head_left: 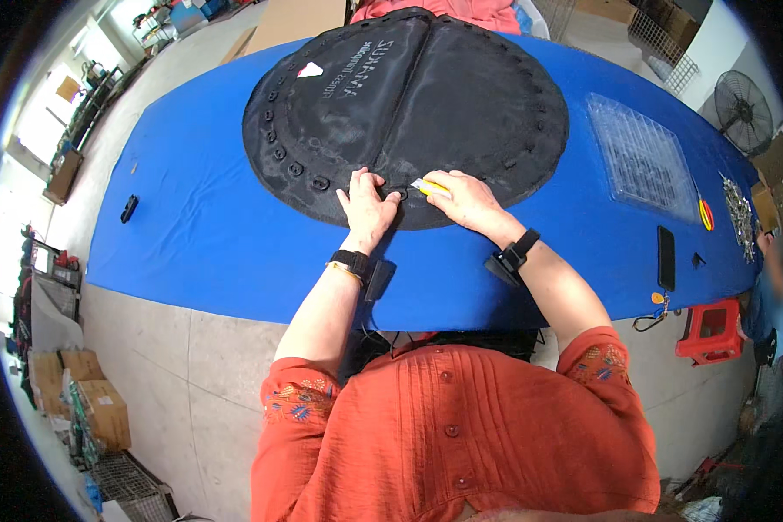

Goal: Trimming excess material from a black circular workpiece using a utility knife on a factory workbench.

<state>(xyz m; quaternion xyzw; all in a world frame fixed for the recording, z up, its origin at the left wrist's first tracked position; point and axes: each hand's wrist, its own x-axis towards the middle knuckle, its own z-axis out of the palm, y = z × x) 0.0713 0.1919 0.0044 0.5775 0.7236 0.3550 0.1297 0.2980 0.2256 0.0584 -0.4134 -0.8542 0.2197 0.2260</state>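
A large round black padded mat (461,96) with a ring of eyelets along its rim lies on a blue-covered table (209,226). My left hand (367,207) presses flat on the mat's near edge, fingers spread beside an eyelet. My right hand (466,200) grips a small yellow-handled tool (429,186), its tip against the mat's rim just right of my left hand. Both wrists carry black bands.
A clear plastic tray (639,157) lies to the right on the table, with a black phone (665,257), scissors with yellow handles (706,213) and metal parts (739,213) beyond. A small black object (129,209) sits far left. A red stool (712,331) and a person (770,296) are at right.
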